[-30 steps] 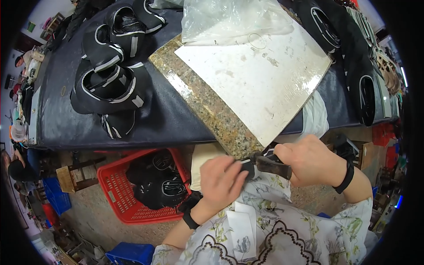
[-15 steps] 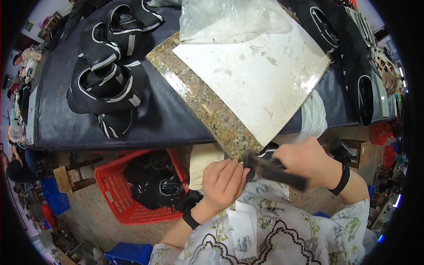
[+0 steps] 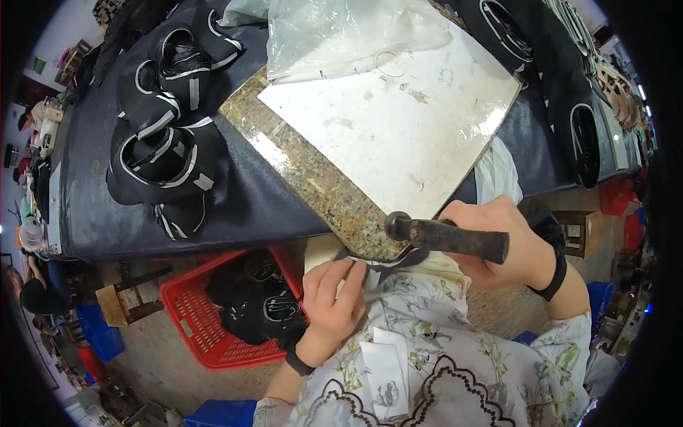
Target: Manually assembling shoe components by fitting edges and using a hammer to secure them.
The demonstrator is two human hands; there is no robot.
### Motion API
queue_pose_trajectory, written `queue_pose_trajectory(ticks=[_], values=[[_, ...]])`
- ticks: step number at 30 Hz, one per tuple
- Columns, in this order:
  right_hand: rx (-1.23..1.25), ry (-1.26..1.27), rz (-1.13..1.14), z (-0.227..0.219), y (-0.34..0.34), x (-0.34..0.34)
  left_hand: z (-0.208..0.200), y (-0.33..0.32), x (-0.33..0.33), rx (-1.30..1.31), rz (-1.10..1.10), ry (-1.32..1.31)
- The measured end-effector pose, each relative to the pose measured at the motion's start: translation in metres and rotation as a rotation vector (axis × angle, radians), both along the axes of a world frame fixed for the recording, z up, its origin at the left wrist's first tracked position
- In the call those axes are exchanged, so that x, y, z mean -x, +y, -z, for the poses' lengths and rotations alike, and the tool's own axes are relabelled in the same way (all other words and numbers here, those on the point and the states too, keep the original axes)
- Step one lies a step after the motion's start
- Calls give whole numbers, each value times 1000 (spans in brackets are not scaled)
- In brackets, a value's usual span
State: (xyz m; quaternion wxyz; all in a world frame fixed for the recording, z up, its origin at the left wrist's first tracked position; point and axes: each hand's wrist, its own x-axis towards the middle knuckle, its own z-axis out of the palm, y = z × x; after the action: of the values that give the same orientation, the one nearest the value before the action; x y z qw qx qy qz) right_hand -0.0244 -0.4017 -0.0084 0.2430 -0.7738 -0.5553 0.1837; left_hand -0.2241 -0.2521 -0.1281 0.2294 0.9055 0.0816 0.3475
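My right hand (image 3: 509, 231) is wrapped round a hammer (image 3: 455, 238), its dark metal head raised beside the near corner of a speckled granite slab (image 3: 316, 188). My left hand (image 3: 333, 302), fingers bent and closed, holds the edge of a black fabric piece with light trim (image 3: 405, 260) against that corner. Most of the piece is hidden beneath my hands and the slab's edge, so its full shape cannot be made out. A white board (image 3: 384, 135) covers much of the slab.
Black shoe uppers with pale strips (image 3: 167, 160) are heaped on the dark table (image 3: 270, 213) at the left; more lie at the far right. A clear plastic bag (image 3: 341, 35) rests on the board's far end. Below the table's edge, a red basket (image 3: 192, 334) holds black pieces.
The hammer has lifted from near my left fingers and now shows sharply. My left hand has shifted left, exposing more of the black piece. The whole view has tilted slightly.
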Motion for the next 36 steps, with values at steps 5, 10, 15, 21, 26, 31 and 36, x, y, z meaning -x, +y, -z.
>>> queue_pose_trajectory(ticks=[5,10,15,21,26,31,36], values=[[153,-131,-153,15,-6,10,-10,0,-4,120,121,50],[5,-94,-110,15,-5,11,0,-5,-2,72,131,-10],[125,-113,-158,19,1,14,5,-7,-2,30,152,-81],[136,-156,-192,12,11,18,3,-8,-2,24,145,-105],[31,-98,-176,15,10,15,4,-10,-2,28,131,-107],[15,-115,-202,16,12,15,3,-8,-2,37,140,-106],[95,-91,-229,17,13,16,4,-10,-2,114,112,-87]])
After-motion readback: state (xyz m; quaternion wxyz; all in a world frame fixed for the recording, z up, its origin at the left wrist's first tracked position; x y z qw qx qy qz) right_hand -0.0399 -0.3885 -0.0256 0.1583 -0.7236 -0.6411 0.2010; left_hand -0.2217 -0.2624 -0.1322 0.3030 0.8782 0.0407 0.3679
